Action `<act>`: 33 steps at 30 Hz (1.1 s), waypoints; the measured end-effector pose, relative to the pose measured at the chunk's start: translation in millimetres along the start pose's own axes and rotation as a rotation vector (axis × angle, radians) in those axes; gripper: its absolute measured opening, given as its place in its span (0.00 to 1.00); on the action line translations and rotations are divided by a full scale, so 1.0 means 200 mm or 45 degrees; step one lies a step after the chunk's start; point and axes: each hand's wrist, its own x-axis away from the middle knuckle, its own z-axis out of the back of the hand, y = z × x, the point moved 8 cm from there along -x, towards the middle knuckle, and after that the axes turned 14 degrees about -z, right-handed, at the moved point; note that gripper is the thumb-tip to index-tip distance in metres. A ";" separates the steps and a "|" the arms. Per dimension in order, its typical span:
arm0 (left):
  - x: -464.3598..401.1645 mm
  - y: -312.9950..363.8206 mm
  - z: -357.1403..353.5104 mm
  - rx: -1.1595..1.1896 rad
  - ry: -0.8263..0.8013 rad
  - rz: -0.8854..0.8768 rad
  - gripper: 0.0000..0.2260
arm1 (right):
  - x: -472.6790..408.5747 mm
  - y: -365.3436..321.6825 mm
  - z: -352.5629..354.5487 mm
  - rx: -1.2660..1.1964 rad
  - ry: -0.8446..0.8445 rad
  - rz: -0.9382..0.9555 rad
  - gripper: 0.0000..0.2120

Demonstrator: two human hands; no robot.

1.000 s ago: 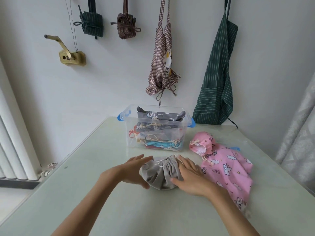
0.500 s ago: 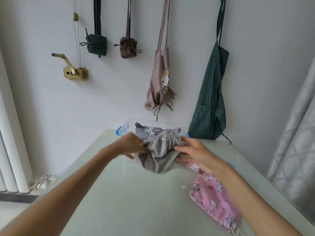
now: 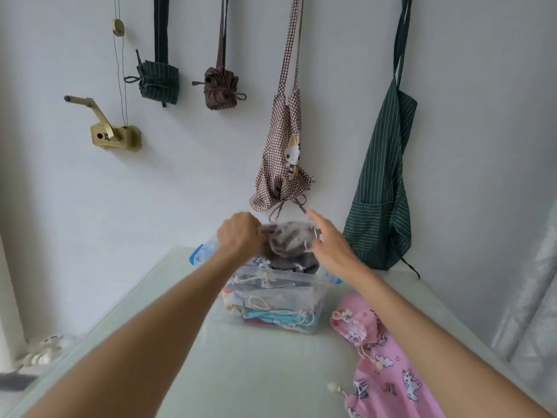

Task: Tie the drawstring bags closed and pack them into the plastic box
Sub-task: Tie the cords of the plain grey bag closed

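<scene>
A grey drawstring bag [image 3: 289, 241], bunched up, hangs just above the open top of the clear plastic box [image 3: 280, 300] with blue handles. My left hand [image 3: 239, 236] grips the bag's left side with curled fingers. My right hand [image 3: 327, 241] touches its right side with the fingers stretched out. The box is filled with several tied bags and their white cords. Pink cartoon-print drawstring bags [image 3: 379, 357] lie on the table to the right of the box.
The pale glass table [image 3: 241, 372] stands against a white wall. On the wall hang a checked apron [image 3: 284, 158], a green striped apron [image 3: 382, 191], two bundled aprons and a brass crank [image 3: 108, 131]. A curtain is at the right.
Both hands lifted the grey bag off the table and carried it away from me to above the box. The view tilted up.
</scene>
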 end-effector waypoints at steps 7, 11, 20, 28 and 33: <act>0.13 -0.03 -0.26 -0.096 -1.003 -0.269 0.26 | 0.03 0.29 -0.17 0.560 -0.243 -0.107 0.21; 0.09 -0.09 -0.18 -0.435 -0.889 -0.290 0.26 | 0.04 0.33 -0.21 0.699 -0.320 -0.079 0.27; 0.01 -0.02 -0.10 -0.344 -0.518 -0.352 0.20 | 0.05 0.21 -0.04 0.406 0.216 0.087 0.07; 0.10 -0.04 -0.40 0.035 -0.964 -0.157 0.18 | 0.01 0.27 -0.26 0.785 -0.239 -0.087 0.28; 0.02 0.00 -0.36 -0.083 -0.725 0.136 0.24 | -0.07 0.32 -0.25 0.903 -0.404 -0.309 0.32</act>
